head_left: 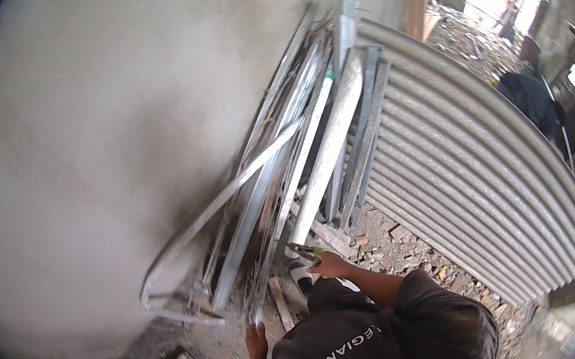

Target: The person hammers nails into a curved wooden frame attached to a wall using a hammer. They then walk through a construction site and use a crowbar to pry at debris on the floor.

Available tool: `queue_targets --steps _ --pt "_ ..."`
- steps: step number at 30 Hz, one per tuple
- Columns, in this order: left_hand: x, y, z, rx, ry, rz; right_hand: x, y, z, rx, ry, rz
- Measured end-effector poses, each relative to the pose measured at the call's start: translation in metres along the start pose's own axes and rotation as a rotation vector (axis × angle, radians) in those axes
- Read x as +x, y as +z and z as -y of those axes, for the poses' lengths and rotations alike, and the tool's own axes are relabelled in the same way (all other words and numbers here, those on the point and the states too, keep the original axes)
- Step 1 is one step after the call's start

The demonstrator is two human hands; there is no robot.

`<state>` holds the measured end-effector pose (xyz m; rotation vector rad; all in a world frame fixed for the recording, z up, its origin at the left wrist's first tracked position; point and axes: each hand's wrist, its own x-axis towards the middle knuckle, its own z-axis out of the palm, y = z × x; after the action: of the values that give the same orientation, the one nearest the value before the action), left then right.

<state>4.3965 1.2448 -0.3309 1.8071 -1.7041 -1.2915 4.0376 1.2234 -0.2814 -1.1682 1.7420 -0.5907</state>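
My right hand [331,266] is closed around the green handles of pliers or snips [303,251], whose dark jaws point left toward a bundle of thin wires and strips [266,275]. Lower down, my left hand [255,335] has its fingers wrapped round the lower end of that bundle; the exact piece in its grip is too small to tell. Long silvery metal profiles [246,249] lean on the wall just beyond both hands. A thick whitish tube [328,151] stands tilted among them, its foot close to the tool.
Corrugated sheets [470,159] lean at the right. Broken brick and rubble [396,237] cover the floor beneath. A bent metal strip [194,227] arches out at the left, and a wood piece [281,304] lies near my left hand. Another person [529,97] is beyond the sheets.
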Motion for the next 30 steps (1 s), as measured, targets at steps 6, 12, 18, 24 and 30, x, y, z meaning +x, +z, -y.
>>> queue_targets --steps 6,12,18,24,30 --pt "0.016 -0.030 0.147 0.444 -0.229 0.079 -0.009 -0.031 -0.108 -0.226 0.424 -0.176" --pt "0.025 -0.078 0.177 0.576 0.026 0.199 -0.137 0.020 -0.212 -0.134 0.744 -0.332" --pt "0.057 -0.083 0.114 0.436 0.205 0.174 -0.318 0.149 -0.248 0.116 1.153 -0.280" --pt "0.043 -0.041 0.125 0.376 0.111 0.277 -0.384 0.183 -0.219 -0.058 0.890 -0.078" --pt "-0.003 -0.002 0.154 0.510 0.180 0.432 -0.377 0.168 -0.229 0.290 1.065 -0.515"
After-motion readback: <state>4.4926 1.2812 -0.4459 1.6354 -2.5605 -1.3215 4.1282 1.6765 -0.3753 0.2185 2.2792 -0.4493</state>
